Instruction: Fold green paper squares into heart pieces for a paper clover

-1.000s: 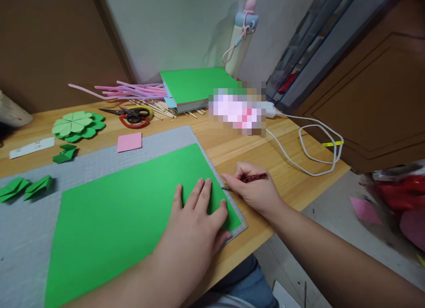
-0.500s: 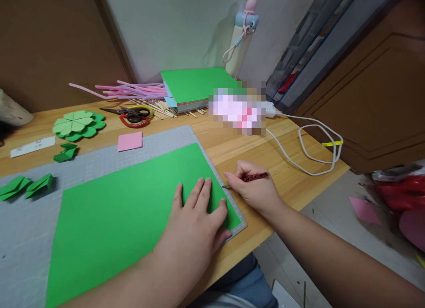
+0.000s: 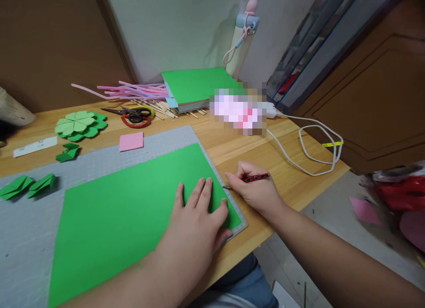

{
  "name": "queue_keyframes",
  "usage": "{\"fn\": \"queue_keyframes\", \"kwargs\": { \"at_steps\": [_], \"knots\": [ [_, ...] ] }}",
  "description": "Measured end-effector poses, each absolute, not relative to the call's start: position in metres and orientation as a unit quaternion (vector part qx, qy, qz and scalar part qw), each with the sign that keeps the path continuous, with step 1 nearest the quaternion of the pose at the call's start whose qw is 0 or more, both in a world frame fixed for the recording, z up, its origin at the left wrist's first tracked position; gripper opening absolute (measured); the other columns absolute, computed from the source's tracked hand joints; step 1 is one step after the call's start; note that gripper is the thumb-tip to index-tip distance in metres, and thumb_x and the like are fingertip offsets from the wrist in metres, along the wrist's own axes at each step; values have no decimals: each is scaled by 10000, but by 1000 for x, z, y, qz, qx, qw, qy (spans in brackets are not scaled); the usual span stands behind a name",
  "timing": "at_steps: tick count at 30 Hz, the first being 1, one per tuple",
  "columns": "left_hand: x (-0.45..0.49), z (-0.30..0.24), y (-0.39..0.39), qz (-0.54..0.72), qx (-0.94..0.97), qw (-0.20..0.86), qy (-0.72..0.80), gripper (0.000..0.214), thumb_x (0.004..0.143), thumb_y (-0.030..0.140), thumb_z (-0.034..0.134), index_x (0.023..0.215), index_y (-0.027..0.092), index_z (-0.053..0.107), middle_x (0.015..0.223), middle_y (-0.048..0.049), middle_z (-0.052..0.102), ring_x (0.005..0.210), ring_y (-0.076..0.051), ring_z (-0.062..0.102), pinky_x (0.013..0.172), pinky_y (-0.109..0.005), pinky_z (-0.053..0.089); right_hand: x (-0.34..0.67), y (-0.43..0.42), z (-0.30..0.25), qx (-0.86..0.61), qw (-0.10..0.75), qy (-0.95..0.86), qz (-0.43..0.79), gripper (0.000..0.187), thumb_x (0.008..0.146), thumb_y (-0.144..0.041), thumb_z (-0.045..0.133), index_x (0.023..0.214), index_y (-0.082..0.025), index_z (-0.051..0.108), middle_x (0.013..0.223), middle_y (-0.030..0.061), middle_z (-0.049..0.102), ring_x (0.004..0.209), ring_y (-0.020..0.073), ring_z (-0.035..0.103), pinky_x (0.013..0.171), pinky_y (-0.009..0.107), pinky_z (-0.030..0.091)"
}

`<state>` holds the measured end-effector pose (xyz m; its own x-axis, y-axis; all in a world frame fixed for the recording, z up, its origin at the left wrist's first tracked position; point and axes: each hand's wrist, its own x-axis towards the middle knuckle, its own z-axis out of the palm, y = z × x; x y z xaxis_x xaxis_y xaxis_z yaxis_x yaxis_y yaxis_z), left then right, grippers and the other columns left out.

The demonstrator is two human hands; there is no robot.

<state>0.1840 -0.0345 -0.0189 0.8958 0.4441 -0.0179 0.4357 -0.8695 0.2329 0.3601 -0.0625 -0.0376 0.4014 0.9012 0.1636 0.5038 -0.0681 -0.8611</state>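
A large green sheet of paper lies on a grey cutting mat. My left hand rests flat on the sheet near its right edge, fingers spread. In my right hand a pencil with a dark red, patterned barrel is gripped. Its tip meets the right edge of the sheet, beside the mat's ruled border. Whether it has left a mark there, I cannot tell.
Behind the mat lie a pink paper stack, scissors, folded green paper petals and a green-topped stack. Pink pipe cleaners and thin wooden sticks lie near it. A white cable curls at right; a bottle stands behind.
The view has shifted very slightly, so things at left sit a little farther right. Both hands hold the same positions, the pencil tip still at the paper's edge.
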Motion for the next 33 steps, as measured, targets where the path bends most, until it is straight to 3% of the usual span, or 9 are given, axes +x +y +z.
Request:
{"fn": "queue_keyframes", "kwargs": {
  "at_steps": [9,12,16,18,20,23,26,33],
  "knots": [
    [182,-16,-34,18,967,113,226,373,879,459,518,1182,250,575,1449,-242,353,1350,-368,311,1006,-681,245,361,-62,-40,-695,473,-497,216,368,784,-246,598,502,-208,364,499,-61,364,497,95,333,480,240,286],
    [181,-13,-33,22,965,118,234,386,855,464,553,1184,265,578,1449,-219,371,1337,-351,345,1005,-663,260,365,-65,-36,-685,531,-449,218,365,791,-340,638,541,-210,404,511,-60,408,486,96,375,486,241,325],
    [181,-10,-29,34,960,129,245,413,810,479,604,1178,292,594,1438,-176,405,1311,-340,378,1001,-640,265,365,-90,-36,-665,594,-408,198,219,803,-411,652,762,-214,566,680,-11,582,571,124,502,526,254,401],
    [180,-9,-26,40,959,138,244,374,823,452,594,1166,304,610,1421,-147,432,1289,-331,399,1009,-625,261,360,-113,-39,-646,600,-428,201,209,919,-407,483,964,-235,593,851,38,664,639,148,566,560,281,439],
    [178,-10,-21,44,958,152,240,308,862,376,551,1161,341,616,1391,-100,468,1262,-306,427,1026,-618,240,353,-139,-45,-637,592,-454,192,225,962,-354,394,1058,-266,577,891,44,683,733,176,616,650,326,477],
    [173,-12,-10,43,956,185,225,328,869,314,536,1179,400,598,1367,-46,483,1253,-280,433,1056,-621,179,347,-169,-55,-652,522,-541,96,247,953,-330,390,1026,-265,616,895,57,682,876,232,617,816,418,449],
    [169,-14,-1,36,954,217,202,415,806,350,614,1214,411,572,1386,-39,451,1279,-287,404,1081,-604,130,348,-182,-63,-643,438,-629,16,239,927,-311,399,1034,-252,605,918,65,695,889,250,603,852,451,405],
    [165,-16,3,22,958,225,175,569,730,408,684,1272,426,512,1405,-54,418,1314,-301,357,1085,-595,94,347,-185,-70,-619,371,-686,-98,125,860,-245,466,956,-274,540,968,23,735,883,227,596,921,462,317]
  ]
}}
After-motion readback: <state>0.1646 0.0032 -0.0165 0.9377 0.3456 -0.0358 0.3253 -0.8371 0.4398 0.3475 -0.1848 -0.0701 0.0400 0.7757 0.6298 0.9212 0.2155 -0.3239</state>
